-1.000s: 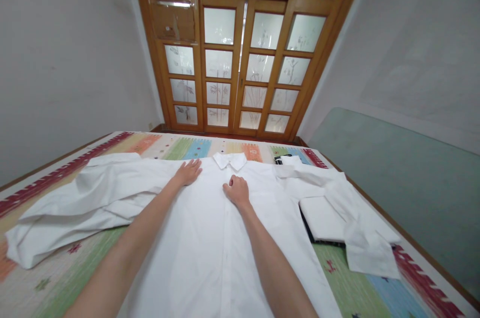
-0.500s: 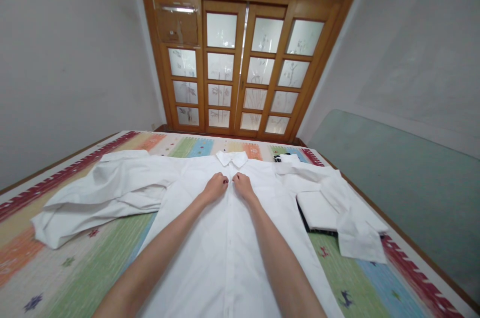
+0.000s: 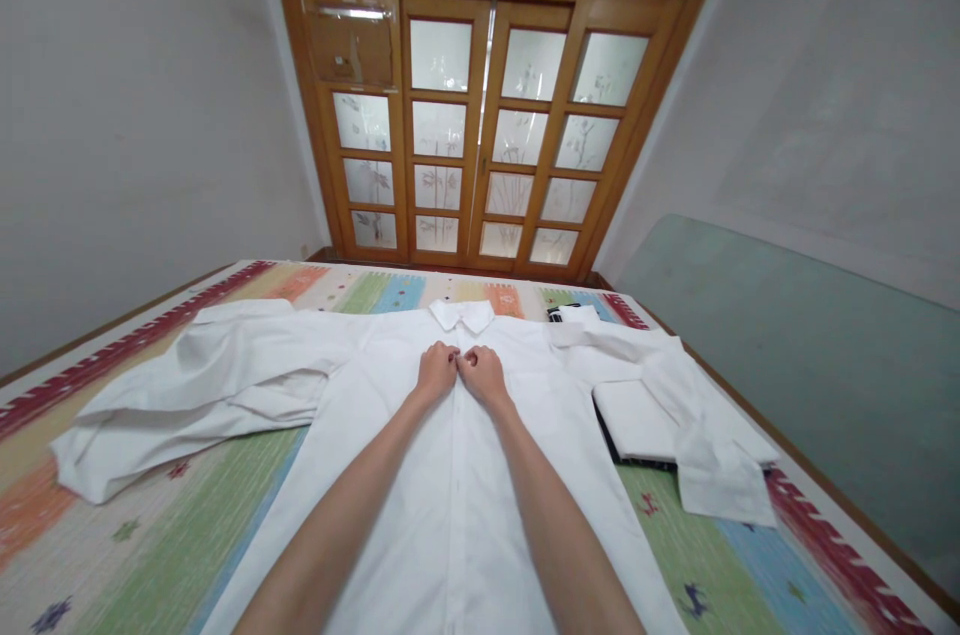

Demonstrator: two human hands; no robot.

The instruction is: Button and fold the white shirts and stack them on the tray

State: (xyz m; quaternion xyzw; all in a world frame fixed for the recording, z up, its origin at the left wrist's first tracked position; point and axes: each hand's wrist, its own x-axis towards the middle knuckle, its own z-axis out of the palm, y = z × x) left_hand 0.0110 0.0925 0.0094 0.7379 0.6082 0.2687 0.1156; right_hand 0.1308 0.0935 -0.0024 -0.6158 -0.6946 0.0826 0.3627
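A white long-sleeved shirt (image 3: 450, 475) lies flat, front up, on a striped multicoloured mat (image 3: 150, 515), collar towards the doors. My left hand (image 3: 437, 371) and my right hand (image 3: 482, 374) rest side by side just below the collar, fingers curled and pinching the shirt's front placket where its two edges meet. The left sleeve stretches out, rumpled, to the left. The right sleeve drapes over a folded white garment (image 3: 637, 420) at the right.
Wooden doors with frosted glass panes (image 3: 480, 115) stand beyond the mat. A dark flat object (image 3: 609, 438) lies under the folded garment. A pale green panel (image 3: 810, 365) runs along the right wall. White walls close in both sides.
My left hand, flat on the shirt's shoulder a second ago, has come in to the placket and curled shut. Both hands have since drawn together until they touch.
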